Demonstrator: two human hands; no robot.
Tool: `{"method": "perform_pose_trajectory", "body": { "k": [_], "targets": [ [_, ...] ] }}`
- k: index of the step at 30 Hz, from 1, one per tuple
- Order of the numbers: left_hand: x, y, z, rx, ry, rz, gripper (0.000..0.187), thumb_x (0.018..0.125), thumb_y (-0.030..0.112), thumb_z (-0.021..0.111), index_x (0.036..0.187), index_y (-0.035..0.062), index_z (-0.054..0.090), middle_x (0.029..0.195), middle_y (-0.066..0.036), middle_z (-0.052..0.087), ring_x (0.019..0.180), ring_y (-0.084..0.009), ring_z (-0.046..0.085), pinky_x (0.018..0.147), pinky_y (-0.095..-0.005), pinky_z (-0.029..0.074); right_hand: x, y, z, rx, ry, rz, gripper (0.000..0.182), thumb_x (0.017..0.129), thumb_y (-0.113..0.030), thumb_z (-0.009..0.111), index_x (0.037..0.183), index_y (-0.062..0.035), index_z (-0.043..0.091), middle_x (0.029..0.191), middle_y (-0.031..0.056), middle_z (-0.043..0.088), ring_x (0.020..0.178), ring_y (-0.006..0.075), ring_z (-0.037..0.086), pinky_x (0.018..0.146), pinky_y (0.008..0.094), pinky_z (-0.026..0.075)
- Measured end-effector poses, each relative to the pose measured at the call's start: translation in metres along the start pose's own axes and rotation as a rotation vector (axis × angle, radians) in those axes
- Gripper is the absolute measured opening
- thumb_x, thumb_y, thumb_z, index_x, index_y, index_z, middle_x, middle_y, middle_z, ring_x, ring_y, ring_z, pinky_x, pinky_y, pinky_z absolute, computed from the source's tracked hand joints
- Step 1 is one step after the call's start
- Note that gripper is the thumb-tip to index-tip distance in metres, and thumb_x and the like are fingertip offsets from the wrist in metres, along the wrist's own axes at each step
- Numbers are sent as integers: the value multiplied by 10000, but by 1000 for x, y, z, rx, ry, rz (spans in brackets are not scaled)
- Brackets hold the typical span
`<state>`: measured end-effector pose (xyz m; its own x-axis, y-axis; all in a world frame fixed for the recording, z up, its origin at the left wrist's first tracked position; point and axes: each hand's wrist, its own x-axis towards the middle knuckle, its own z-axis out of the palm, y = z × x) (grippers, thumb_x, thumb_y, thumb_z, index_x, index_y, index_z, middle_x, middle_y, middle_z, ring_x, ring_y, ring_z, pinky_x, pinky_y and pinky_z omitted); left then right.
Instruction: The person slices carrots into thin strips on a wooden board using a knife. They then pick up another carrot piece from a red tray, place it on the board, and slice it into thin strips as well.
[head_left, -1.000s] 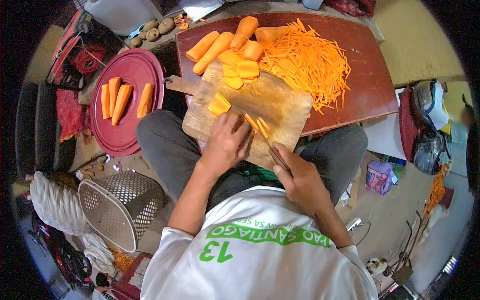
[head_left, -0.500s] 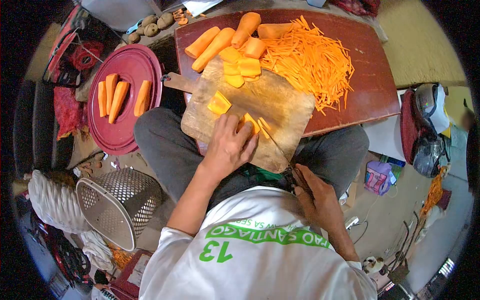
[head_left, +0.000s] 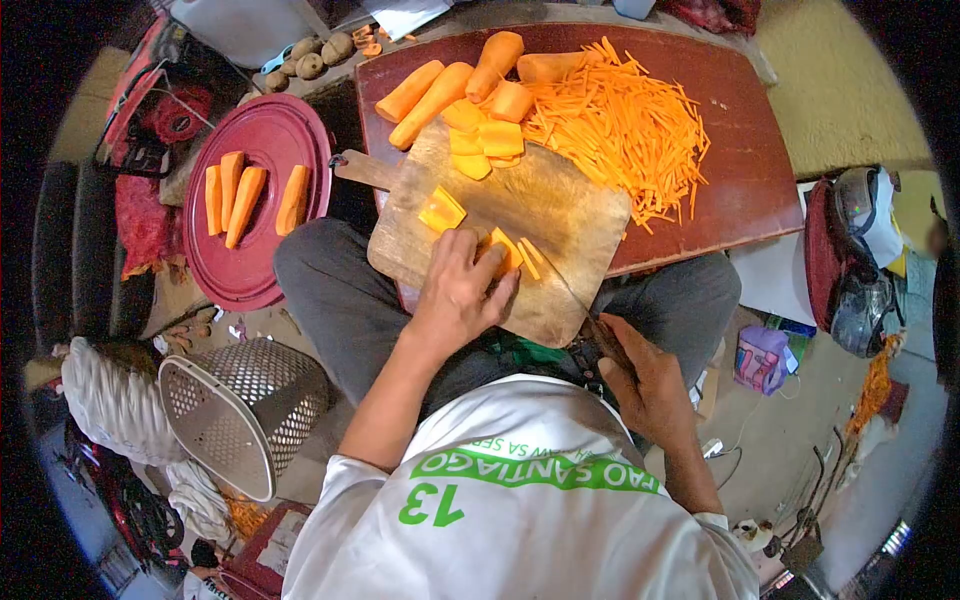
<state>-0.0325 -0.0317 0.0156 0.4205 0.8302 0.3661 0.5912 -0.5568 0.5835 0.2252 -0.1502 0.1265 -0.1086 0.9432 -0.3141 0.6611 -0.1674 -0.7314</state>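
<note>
My left hand presses its curled fingers on carrot slices near the lower middle of the wooden cutting board. Just right of them lie a few thin cut strips. In my right hand is the handle of a knife, whose blade slants up-left over the board toward the strips. Another small stack of slices sits above my left fingers. More flat slices rest at the board's top edge, beside a large heap of shredded carrot.
Whole peeled carrots lie on the red table. At the left, a red round lid holds several carrots. A perforated basket lies tipped on the floor at lower left. Potatoes sit beyond the table.
The knife and my right hand have shifted slightly right and down, and the blade is now apart from the strips. My left hand stays on the slices. The view has moved a little.
</note>
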Motion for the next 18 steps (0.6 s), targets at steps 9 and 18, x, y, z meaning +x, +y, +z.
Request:
{"method": "perform_pose_trajectory", "body": {
  "k": [9, 18],
  "targets": [
    [3, 9, -4, 10, -1, 40, 261, 857, 135, 837, 1064, 16, 730, 1081, -193, 595, 1023, -404, 585, 893, -516, 494, 11, -3, 20, -25, -41, -115, 549, 1050, -159, 644, 1550, 19, 505, 1356, 304, 692, 1226, 477, 699, 1036, 498, 572],
    [3, 4, 3, 25, -1, 70, 258, 858, 140, 827, 1068, 27, 730, 1088, -168, 609, 1007, -387, 583, 874, -503, 488, -6, 8, 15, -28, -21, -86, 579, 1053, -166, 638, 1583, 0, 474, 1419, 304, 666, 1228, 485, 698, 1059, 514, 576]
  ]
}}
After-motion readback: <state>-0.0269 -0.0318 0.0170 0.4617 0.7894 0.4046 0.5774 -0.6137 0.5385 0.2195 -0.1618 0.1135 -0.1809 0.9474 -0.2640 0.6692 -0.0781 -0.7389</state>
